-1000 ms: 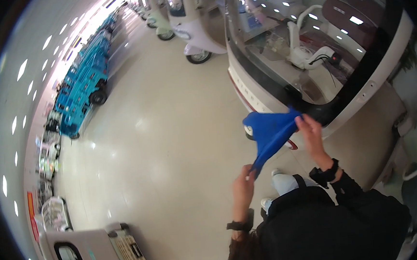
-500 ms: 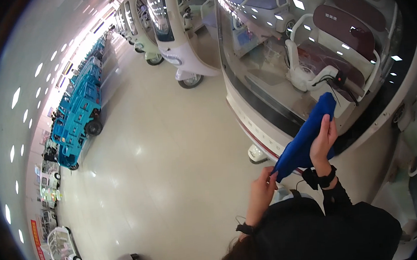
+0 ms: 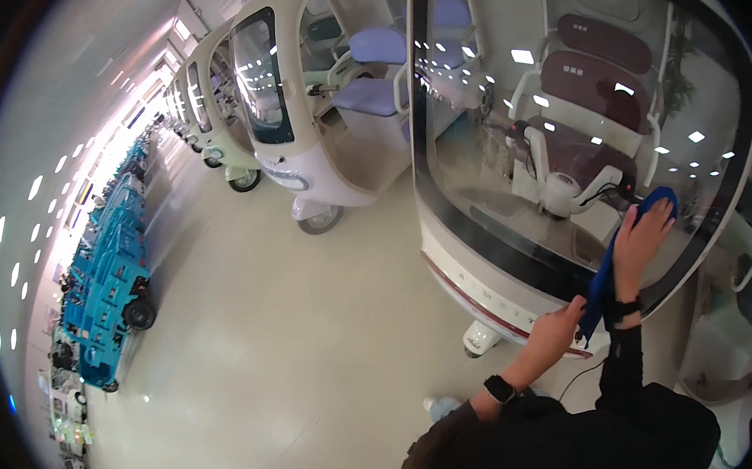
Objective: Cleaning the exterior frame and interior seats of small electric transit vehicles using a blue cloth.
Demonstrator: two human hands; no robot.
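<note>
A blue cloth (image 3: 602, 293) hangs between my two hands, its upper end against the windshield (image 3: 511, 173) of a white enclosed three-wheeler (image 3: 441, 260). My right hand (image 3: 642, 238) holds that upper end and presses it to the lower right of the glass, fingers laid over the fabric. Lower and to the left, my left hand (image 3: 557, 331) is closed on the cloth's other end, just in front of the vehicle's nose. Behind the glass show a handlebar (image 3: 560, 191) and maroon seats (image 3: 588, 89). The palm side of my right hand is hidden.
More enclosed three-wheelers stand in a row at the far left of this one, the nearest a pale lilac one (image 3: 301, 166). Blue cargo vehicles (image 3: 114, 288) line the left side. Between them runs a shiny pale floor (image 3: 287, 328). Another vehicle (image 3: 732, 340) stands close on the right.
My right hand has moved right and brought the cloth's upper end onto the windshield. My left hand has followed to the right, still gripping the lower end. The view has shifted, showing more windshield.
</note>
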